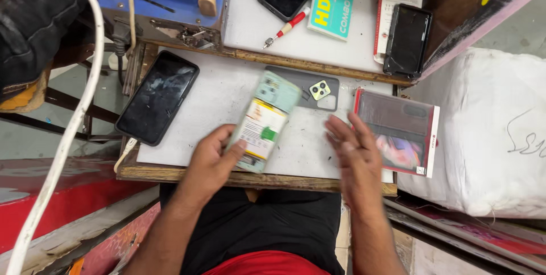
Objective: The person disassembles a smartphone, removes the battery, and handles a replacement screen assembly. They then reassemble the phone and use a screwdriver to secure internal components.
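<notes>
Packaged phone case (263, 122) in left hand (211, 161), right hand (355, 152) beside it.

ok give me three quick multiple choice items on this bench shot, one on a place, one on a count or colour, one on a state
1. Where does the grey phone lie?
A. face down on the white board, behind the held packet
B. on the white sack
C. in the right hand

2. What colour is the screwdriver handle?
A. blue
B. red
C. green

3. What is the left hand doing?
A. resting flat
B. gripping the cable
C. holding a pale green packet

Answers: 1 A, its camera block faces up on the board. 2 B, red handle with a white band. 3 C, thumb and fingers clasp the packet while the right hand is open and holds nothing.
</notes>
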Demonstrator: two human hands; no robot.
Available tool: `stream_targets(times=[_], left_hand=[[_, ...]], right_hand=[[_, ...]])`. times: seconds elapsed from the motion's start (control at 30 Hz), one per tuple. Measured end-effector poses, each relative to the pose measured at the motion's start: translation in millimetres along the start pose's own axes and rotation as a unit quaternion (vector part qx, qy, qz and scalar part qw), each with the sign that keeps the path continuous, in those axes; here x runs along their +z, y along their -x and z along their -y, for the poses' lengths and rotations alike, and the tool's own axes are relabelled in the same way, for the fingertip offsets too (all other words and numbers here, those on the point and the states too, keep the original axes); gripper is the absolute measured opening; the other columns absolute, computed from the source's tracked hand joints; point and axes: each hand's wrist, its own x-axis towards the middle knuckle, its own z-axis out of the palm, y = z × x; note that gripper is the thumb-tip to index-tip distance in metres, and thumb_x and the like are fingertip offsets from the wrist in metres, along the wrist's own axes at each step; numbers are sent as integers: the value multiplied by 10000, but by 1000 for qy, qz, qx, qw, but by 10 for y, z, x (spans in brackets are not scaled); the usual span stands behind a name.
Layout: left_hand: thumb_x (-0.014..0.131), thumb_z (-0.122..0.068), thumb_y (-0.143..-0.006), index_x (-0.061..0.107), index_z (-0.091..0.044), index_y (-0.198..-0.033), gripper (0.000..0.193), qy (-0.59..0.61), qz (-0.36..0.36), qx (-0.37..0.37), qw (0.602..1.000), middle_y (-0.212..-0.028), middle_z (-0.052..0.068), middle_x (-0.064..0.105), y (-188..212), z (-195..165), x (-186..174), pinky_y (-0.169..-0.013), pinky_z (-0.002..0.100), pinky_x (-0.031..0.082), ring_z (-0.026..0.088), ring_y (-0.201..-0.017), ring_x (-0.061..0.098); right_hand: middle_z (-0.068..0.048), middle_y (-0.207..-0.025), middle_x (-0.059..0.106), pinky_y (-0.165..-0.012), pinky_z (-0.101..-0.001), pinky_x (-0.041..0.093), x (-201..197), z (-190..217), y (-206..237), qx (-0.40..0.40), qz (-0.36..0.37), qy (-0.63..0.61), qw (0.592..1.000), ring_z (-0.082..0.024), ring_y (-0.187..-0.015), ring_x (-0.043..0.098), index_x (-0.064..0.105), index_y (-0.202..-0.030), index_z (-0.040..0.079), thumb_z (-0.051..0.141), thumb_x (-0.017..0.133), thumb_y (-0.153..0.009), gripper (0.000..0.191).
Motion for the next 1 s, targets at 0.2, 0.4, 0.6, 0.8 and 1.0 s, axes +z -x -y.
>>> stream_targets(times=[0.2,0.4,0.6,0.8,1.0], left_hand=[[608,-59,-983,580,34,-1194,232,-38,-85,34,995,-1045,139,748,-9,51,-145,-799,261,587,119,-904,707],[669,-146,-942,586,12,-1147,271,-221,-150,36,963,-919,154,757,-15,-107,-42,-678,329,597,197,-793,742],[705,-371,-943,657,-63,-1207,408,-520,-169,-66,834,-858,143,756,141,-379,-145,-726,427,599,300,-775,755],[776,-340,-887,670,-65,-1271,484,-657,-302,175,669,-1163,175,705,20,-519,-522,-888,497,541,373,-1113,632],[843,-306,-767,588,-60,-1398,724,-653,-296,144,682,-1355,253,581,-243,-576,-777,-968,588,458,430,-1277,476]], right_hand=[[-186,-1366,661,-1187,-411,470,-346,75,33,-131,-49,246,959,-282,-1318,627,575,-1360,-48,-6,505,-1030,340],[-167,-1257,716,-1133,-405,488,-169,-40,131,-182,-18,349,919,-291,-1288,653,673,-1228,-26,-56,525,-993,279],[-126,-1147,760,-1127,-435,531,137,-138,171,-250,108,325,905,-311,-1237,697,714,-1136,27,-77,568,-954,255],[-132,-1123,772,-1062,-433,555,348,-240,155,-236,167,278,916,-336,-1189,717,718,-1097,10,-107,568,-890,281],[-102,-1092,786,-936,-352,616,428,-292,210,-242,167,331,897,-265,-1119,757,742,-1075,31,-106,604,-866,285]])
